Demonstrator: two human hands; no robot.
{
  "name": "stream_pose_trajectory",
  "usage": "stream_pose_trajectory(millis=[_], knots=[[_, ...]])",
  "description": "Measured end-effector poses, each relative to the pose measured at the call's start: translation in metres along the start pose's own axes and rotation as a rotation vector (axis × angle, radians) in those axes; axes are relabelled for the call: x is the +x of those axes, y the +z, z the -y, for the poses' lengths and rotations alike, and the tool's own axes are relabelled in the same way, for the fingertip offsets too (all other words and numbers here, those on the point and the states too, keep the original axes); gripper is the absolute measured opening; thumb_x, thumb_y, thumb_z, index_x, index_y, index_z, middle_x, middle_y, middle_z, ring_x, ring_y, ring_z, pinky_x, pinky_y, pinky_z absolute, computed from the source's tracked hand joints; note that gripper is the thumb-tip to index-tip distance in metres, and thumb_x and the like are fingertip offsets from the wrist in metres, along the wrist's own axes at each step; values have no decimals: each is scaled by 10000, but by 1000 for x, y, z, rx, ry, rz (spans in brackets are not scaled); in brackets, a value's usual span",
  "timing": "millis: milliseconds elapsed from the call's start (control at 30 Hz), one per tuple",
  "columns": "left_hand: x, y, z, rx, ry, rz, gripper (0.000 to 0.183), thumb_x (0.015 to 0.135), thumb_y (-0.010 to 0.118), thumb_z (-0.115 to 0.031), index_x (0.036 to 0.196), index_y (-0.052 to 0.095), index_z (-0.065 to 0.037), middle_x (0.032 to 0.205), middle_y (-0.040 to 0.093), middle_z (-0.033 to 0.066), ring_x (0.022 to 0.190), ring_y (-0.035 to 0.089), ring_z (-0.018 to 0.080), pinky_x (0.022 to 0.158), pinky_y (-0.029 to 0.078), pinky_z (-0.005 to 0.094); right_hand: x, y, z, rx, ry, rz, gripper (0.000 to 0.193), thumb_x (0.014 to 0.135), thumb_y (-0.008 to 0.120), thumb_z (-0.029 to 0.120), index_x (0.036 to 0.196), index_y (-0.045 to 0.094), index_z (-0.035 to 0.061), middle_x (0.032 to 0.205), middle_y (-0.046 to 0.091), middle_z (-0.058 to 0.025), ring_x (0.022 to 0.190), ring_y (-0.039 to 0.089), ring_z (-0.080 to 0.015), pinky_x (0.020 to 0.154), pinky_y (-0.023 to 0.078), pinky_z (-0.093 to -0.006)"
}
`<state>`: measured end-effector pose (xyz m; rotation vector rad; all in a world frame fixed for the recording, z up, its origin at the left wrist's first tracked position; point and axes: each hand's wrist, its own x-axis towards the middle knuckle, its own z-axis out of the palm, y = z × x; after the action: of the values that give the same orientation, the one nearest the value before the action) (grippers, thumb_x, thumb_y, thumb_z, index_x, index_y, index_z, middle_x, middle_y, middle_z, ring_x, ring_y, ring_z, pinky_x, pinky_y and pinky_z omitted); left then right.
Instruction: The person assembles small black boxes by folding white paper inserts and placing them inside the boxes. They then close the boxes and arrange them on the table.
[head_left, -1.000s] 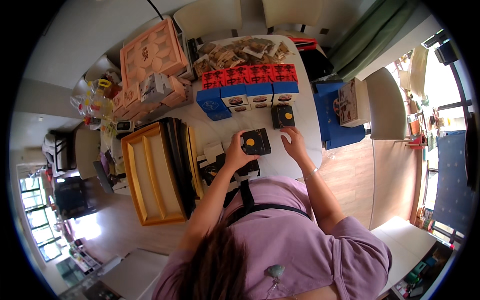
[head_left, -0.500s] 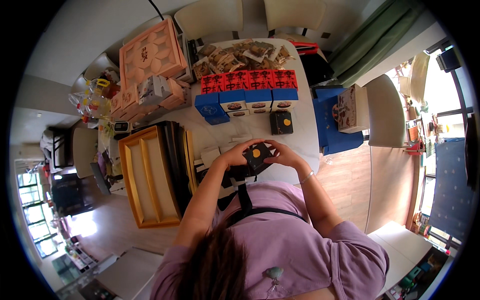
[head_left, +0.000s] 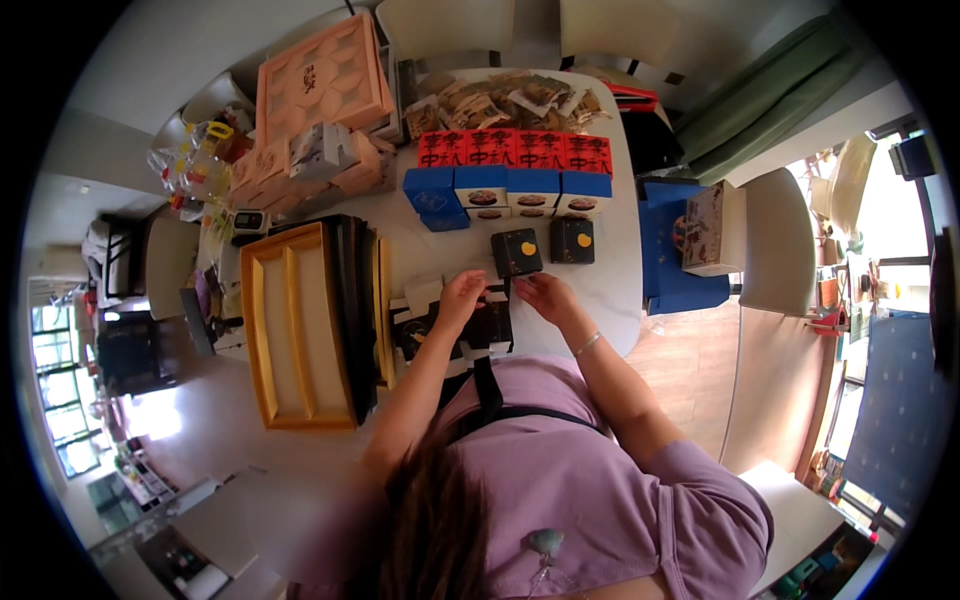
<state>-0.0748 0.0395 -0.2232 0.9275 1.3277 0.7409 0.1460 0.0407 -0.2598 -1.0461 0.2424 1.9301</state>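
A small black box with a yellow round moon print [head_left: 517,253] stands upright on the table just beyond my hands. To its right is a second box of the same kind, a black box with a yellow disc [head_left: 573,241]. My left hand [head_left: 463,298] hovers over flat black carton blanks [head_left: 488,326], fingers loosely bent and apart, with nothing visible in them. Close to the near edge of the first black box, my right hand [head_left: 547,297] has its fingers stretched leftward; whether they touch the box or a blank is unclear.
Blue boxes [head_left: 482,188] and red printed cards [head_left: 490,150] stand in a row, with wrapped packets [head_left: 545,95] behind. Pink boxes [head_left: 320,85] are stacked at far left. Gold-edged trays [head_left: 287,325] lie nearer left. A chair at right carries blue bags [head_left: 668,240].
The black box that both hands held has been set down on the table left of the other one. My hands have let go and drawn back toward the flat blanks.
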Motion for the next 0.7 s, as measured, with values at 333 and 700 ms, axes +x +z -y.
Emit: stream_pose_trajectory(millis=[333,700], knots=[[-59,-56,4,1064,161,-485,472,793,740,-265,1184,552,-78,1089,556,162,1074,523,373,867,490,450,-18,11,2,-313,131,207,469,968,492,183,1391,413,-4,1369,506,-171,1246,516,-326,1007,466,-456],[-108,-29,6,1085,22,-601,1138,570,869,-477,1456,294,-52,1186,541,193,1082,528,385,886,476,479,-8,34,-13,-458,88,212,463,932,580,228,1345,477,49,1292,556,-171,1167,564,-288,958,476,-434]])
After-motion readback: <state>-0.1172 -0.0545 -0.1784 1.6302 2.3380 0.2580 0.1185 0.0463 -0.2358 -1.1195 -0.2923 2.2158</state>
